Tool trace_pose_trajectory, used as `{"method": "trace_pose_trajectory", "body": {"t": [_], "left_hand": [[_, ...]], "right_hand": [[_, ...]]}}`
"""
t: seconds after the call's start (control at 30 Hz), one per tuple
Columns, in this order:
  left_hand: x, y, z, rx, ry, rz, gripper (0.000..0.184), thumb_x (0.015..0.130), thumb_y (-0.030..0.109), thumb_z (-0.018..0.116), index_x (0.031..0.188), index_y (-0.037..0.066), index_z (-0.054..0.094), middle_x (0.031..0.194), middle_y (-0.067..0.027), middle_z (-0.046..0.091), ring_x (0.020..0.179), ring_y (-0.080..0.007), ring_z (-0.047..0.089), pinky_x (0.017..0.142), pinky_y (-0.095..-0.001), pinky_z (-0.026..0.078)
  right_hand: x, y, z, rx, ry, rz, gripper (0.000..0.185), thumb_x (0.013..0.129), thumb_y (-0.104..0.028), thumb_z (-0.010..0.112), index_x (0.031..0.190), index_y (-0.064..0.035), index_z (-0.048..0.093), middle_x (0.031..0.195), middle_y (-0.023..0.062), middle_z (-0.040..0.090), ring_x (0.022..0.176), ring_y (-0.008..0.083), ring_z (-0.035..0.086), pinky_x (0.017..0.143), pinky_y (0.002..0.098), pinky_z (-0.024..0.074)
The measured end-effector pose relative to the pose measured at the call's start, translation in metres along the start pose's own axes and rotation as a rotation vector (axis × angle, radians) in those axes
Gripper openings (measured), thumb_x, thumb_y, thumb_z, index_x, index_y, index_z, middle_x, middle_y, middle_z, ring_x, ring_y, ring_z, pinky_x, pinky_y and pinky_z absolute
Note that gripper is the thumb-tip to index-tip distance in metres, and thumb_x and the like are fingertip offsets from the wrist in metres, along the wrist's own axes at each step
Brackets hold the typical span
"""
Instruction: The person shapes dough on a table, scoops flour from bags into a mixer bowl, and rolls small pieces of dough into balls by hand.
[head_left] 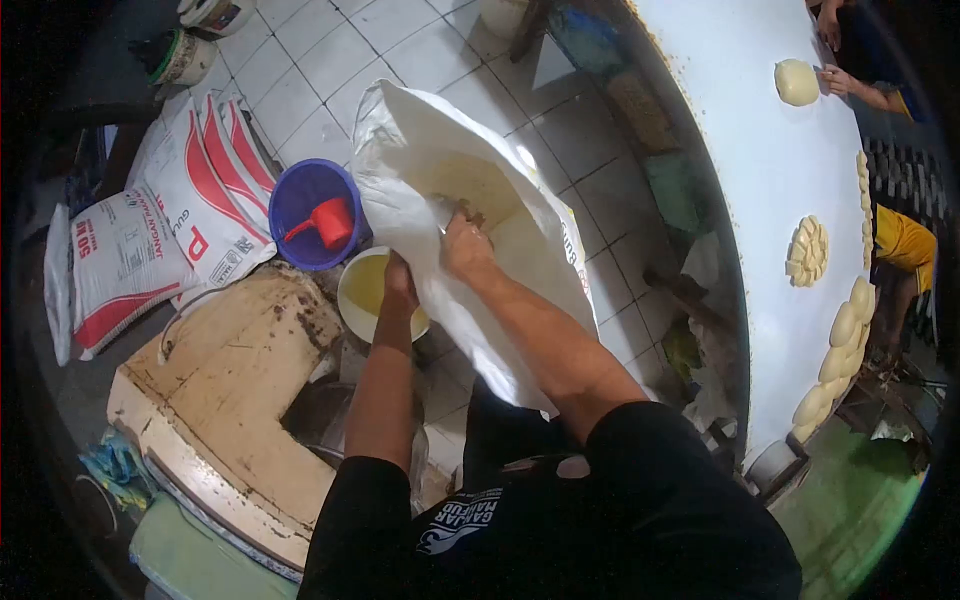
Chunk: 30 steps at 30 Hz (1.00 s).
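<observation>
A tall white woven sack (520,345) stands with its mouth wide open in front of me, pale powdery contents (470,180) showing inside. My right hand (468,245) reaches into the mouth, fingers curled; a greyish edge shows beside them, but what they grip is unclear. At the sack's left edge, my left hand (400,283) is closed on the white material, its fingertips partly hidden. Just beside that hand is a white bucket (350,305) with a yellowish inside. Behind it, a blue bucket (290,195) holds a red dipper (331,222).
Printed sacks (130,250) lean at the left, near a worn wooden surface (220,370). On the right, a long white table (740,150) carries dough pieces (840,340), a scored dough round (808,252) and a dough ball (797,82). Another person's hand (838,80) touches the ball.
</observation>
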<state>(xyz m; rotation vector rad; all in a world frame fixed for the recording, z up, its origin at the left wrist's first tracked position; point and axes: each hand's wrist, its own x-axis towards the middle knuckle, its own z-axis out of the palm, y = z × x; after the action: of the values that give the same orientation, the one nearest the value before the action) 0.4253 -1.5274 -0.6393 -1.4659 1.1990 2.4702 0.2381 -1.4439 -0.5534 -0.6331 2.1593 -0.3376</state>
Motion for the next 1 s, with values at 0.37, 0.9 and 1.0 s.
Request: {"method": "trace_pose_trajectory", "body": {"t": [0.37,0.9,1.0], "left_hand": [[-0.056,-0.015,0.014,-0.133,0.299,0.244,0.069,0.104,0.053,0.041,0.156,0.008,0.034,0.156,-0.0099,0.040,0.136,-0.0221,0.045,0.112,-0.0382,0.037],[-0.370,-0.391,0.104,-0.058,0.645,-0.037,0.074,0.102,0.052,0.051,0.160,0.014,0.023,0.160,-0.0101,0.034,0.140,-0.0327,0.040,0.106,-0.0482,0.042],[-0.443,-0.430,0.120,-0.244,0.683,-0.206,0.072,0.102,0.049,0.052,0.159,0.013,0.027,0.156,-0.0098,0.039,0.135,-0.0295,0.047,0.104,-0.0480,0.043]], "right_hand": [[-0.129,-0.006,-0.145,0.310,0.033,-0.109,0.060,0.086,-0.007,0.057,0.144,0.0021,0.042,0.124,0.0323,0.060,0.096,0.0432,0.069,0.074,0.0458,0.0620],[-0.409,0.168,-0.201,0.693,-0.177,-0.308,0.046,0.085,-0.007,0.055,0.128,0.0091,0.051,0.101,0.0197,0.067,0.071,0.0238,0.068,0.054,0.0342,0.0579],[-0.435,0.210,-0.149,0.668,-0.380,-0.240,0.046,0.085,-0.006,0.053,0.129,0.0086,0.050,0.105,0.0207,0.066,0.070,0.0243,0.068,0.053,0.0345,0.0582]]}}
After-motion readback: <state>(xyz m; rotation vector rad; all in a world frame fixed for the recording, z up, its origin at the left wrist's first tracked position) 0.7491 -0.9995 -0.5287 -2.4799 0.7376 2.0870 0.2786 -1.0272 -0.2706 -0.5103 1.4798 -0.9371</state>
